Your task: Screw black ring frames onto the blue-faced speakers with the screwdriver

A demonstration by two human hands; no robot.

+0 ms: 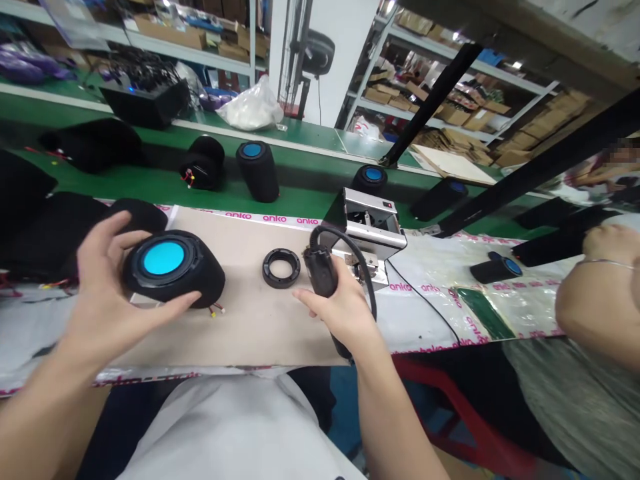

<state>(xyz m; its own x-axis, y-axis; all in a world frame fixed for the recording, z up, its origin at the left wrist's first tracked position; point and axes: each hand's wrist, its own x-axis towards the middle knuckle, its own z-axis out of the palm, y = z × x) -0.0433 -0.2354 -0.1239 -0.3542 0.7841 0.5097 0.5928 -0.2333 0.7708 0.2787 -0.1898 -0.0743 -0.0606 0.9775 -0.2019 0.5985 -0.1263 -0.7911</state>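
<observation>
Speaker body (pixel 214 270): matt black, looks like cloth. Its end disc (pixel 163 258) is smooth, with a soft sheen. Loose ring (pixel 281 283) looks like hard black plastic, faintly shiny. Handheld tool (pixel 321 272) reads as dark plastic; cable (pixel 369 275) smooth, rubbery. Boxy machine (pixel 380 249) is silvery metal, bright at the edges. Work board (pixel 240 337): matt, paper-like. Printed sheeting (pixel 425 313) is glossy, wrinkled plastic. White bag (pixel 255 107): thin, crinkled plastic.

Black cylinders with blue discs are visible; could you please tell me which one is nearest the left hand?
It is the black, blue-disc cylinder just left of the black plastic ring, framed by the left hand; the others sit farther away.
</observation>
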